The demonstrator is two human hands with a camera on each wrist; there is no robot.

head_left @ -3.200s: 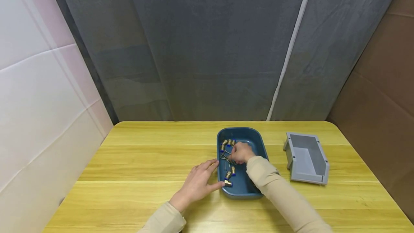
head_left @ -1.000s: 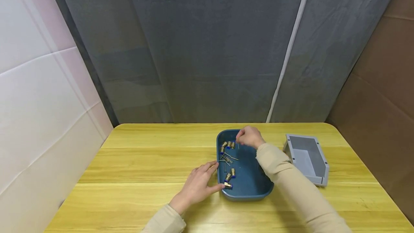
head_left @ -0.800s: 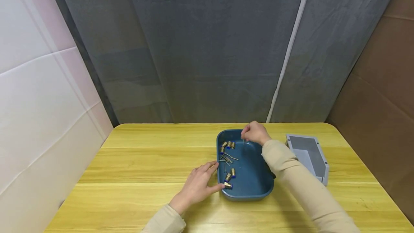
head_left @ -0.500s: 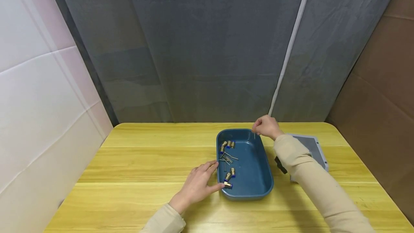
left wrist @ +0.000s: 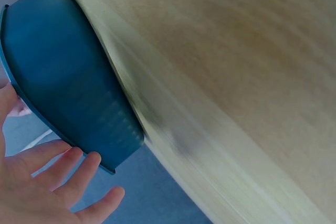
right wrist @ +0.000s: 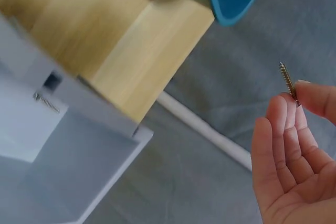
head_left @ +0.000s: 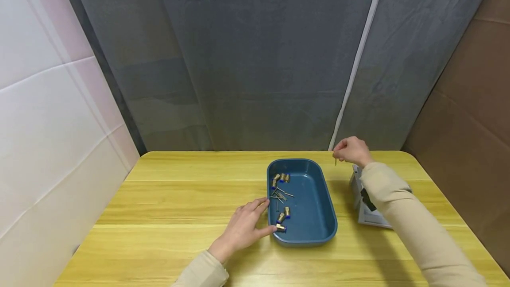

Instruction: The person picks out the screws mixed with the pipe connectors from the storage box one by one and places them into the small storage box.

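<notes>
Wooden table point(head_left: 179, 198), right hand point(head_left: 352, 150) pinching screw point(right wrist: 287, 82) (aloft)

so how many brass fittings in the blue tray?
6: three in a row at the far-left corner of the blue tray (brass fittings), three near the left hand at the near-left. Screws beside them might hide more.

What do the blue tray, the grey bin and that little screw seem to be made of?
Blue tray: probably plastic, going by its smooth moulded curves and soft sheen. Grey bin: likely matte plastic, with thin moulded walls of one even colour. Screw, pinched in the right hand: metal, with a brassy-yellow threaded shank; whether plated or solid cannot be told.
</notes>
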